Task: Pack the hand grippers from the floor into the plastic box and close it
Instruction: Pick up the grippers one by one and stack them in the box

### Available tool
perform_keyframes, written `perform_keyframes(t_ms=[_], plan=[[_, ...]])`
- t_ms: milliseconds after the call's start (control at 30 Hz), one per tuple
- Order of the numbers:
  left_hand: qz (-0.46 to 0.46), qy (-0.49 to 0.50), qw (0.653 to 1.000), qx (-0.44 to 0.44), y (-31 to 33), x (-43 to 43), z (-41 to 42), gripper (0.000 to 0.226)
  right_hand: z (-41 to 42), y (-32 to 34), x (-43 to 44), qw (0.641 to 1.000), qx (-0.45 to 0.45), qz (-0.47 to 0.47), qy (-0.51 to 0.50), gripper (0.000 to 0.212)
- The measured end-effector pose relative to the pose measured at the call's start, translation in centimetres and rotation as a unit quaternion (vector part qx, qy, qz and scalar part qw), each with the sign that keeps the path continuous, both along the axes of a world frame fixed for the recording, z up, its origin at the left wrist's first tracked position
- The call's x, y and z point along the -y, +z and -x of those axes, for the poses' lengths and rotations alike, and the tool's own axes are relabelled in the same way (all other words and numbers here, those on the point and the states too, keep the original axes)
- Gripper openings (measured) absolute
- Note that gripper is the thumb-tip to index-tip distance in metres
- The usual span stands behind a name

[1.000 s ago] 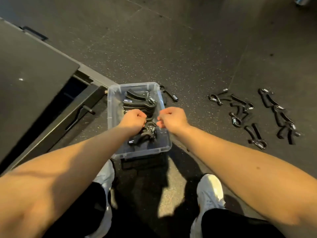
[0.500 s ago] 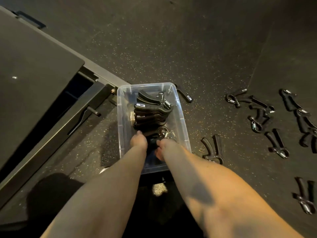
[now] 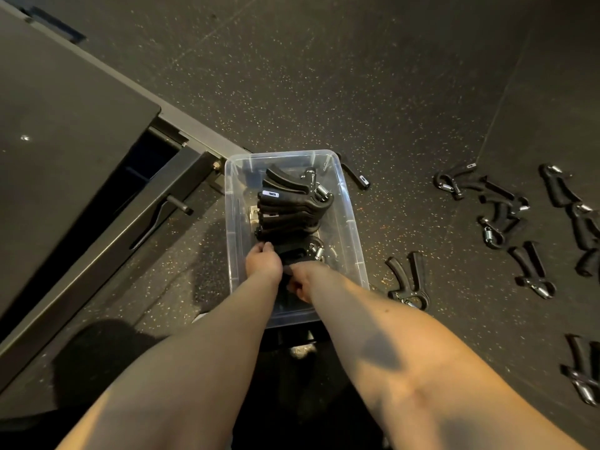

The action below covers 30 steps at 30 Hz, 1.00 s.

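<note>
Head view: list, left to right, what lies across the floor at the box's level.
Black platform → metal rail → plastic box → lone hand gripper just beside it → scattered hand grippers at the far right.

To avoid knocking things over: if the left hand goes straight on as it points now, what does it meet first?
Probably the row of hand grippers standing in the plastic box: the left hand points along the box at them and is close. Depth is unclear from above.
</note>
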<state>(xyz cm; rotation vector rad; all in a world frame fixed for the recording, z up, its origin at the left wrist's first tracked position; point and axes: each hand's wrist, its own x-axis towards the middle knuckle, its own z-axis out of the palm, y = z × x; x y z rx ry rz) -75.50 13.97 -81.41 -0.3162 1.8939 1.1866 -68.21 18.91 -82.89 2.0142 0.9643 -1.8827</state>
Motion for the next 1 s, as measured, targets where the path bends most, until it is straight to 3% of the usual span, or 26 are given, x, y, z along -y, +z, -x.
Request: perform_keyframes(t_ms=[200,333,500,733,900,1000], plan=[[0.011,0.012,1.000,-0.005,3.6,0.9,-0.5,0.030,-1.5,4.1,0.3,0.996,-0.073,-0.020,-0.050,0.029],[0.004,0.009,1.000,-0.011,7.2,1.2,-0.6,0.035,-2.5,7.9,0.7,0.994,-0.091,-0.036,-0.044,0.025],[-0.013,-0.051,0.999,0.003,10.2,2.3,0.6,0.016,-4.3,11.5,0.6,0.986,-0.146,-0.044,-0.060,0.014],[-0.135,-0.230,0.963,0.040,15.4,3.5,1.1,0.025,-7.5,15.3,0.3,0.971,-0.204,-0.119,-0.031,0.009],[-0.187,-0.275,0.943,-0.028,15.5,3.6,1.0,0.016,-8.5,16.8,-0.1,0.967,-0.190,-0.170,0.018,0.019],[-0.193,-0.303,0.927,-0.107,15.4,3.9,1.0,0.022,-8.5,18.0,-1.4,0.966,-0.162,-0.199,-0.042,0.020]])
